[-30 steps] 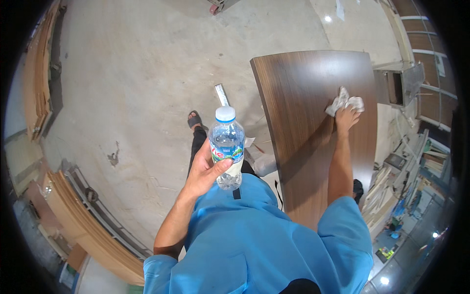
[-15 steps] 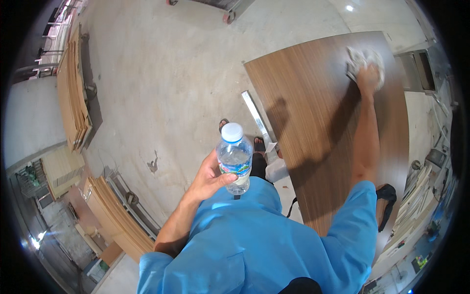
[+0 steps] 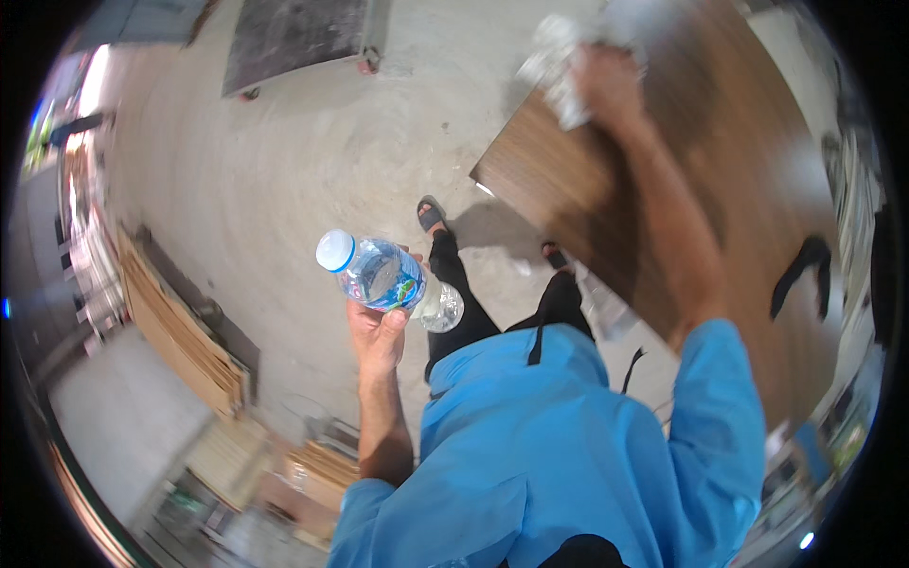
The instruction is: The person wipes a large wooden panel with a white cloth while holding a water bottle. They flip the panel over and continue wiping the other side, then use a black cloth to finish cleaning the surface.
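Observation:
My left hand point(image 3: 379, 331) is wrapped round a clear plastic bottle point(image 3: 386, 276) with a white cap and a blue label. The bottle is tilted, its cap toward the upper left, and clear liquid shows inside. My right hand point(image 3: 608, 87), smeared by motion, presses a crumpled whitish cloth point(image 3: 561, 71) at the far left edge of a brown wood-grain board point(image 3: 748, 180). Part of the cloth hangs past that edge. My fingers are partly hidden in the cloth's folds.
A dark flat cart point(image 3: 298, 43) on red casters stands at the far side. Stacked brown panels point(image 3: 175, 327) lie to the left, more panels point(image 3: 322, 473) at lower left. A black strap-like thing point(image 3: 803, 277) rests on the board's right side. My sandalled feet stand on the concrete floor point(image 3: 284, 180).
My right hand has swept the cloth leftward across the board to its far edge. The bottle has moved left and tipped over from upright. My view has turned, bringing more of the cart in.

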`<move>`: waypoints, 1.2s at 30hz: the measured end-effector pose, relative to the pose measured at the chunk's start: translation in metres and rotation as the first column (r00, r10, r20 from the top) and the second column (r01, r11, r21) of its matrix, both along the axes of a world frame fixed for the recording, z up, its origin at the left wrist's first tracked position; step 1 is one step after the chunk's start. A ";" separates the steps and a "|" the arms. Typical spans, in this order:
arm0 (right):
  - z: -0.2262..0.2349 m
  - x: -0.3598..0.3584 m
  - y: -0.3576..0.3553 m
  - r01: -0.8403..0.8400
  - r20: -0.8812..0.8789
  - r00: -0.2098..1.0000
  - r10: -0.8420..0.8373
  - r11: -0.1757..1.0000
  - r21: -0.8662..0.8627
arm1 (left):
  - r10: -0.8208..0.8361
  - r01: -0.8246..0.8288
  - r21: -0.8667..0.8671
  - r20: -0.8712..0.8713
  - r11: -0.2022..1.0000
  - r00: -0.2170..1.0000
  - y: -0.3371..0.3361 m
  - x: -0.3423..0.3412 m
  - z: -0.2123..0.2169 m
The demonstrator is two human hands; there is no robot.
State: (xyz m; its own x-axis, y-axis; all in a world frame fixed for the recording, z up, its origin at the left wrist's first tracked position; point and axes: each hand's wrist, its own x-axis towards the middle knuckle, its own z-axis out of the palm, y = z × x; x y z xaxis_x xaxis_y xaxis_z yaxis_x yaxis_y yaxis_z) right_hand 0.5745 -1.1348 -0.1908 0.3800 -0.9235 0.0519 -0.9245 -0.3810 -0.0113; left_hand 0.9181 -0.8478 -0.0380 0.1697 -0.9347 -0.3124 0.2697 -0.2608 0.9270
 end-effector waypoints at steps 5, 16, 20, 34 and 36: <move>-0.046 -0.192 0.045 0.703 -0.001 0.674 -0.739 0.641 -0.308 | -0.146 0.145 -0.038 -0.033 0.989 0.989 -0.072 0.096 0.000; -0.029 -0.072 0.315 0.893 0.137 0.270 -0.953 0.194 -0.406 | -0.619 0.616 -0.054 -0.085 0.786 0.781 -0.262 0.116 0.014; -0.030 -0.049 0.273 0.888 0.033 0.190 -0.981 0.158 -0.433 | -0.788 0.783 -0.097 -0.109 0.615 0.606 -0.323 0.068 0.015; 0.039 0.140 0.103 0.894 -0.273 -0.124 -0.954 -0.226 0.386 | -0.979 0.976 -0.120 -0.115 0.182 0.169 -0.518 -0.058 0.042; 0.039 0.100 0.135 0.880 0.118 -0.474 -0.873 -0.474 0.026 | -0.979 0.979 -0.120 -0.145 0.162 0.144 -0.548 -0.065 0.041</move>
State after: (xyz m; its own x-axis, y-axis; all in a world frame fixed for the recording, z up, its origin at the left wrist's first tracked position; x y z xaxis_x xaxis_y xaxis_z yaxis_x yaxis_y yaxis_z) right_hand 0.6740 -0.9999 -0.1522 -0.9911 0.1123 0.0719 0.1023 0.9862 -0.1300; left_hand 0.8529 -1.3958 0.0026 -0.9351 -0.2787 -0.2187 -0.0856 -0.4214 0.9028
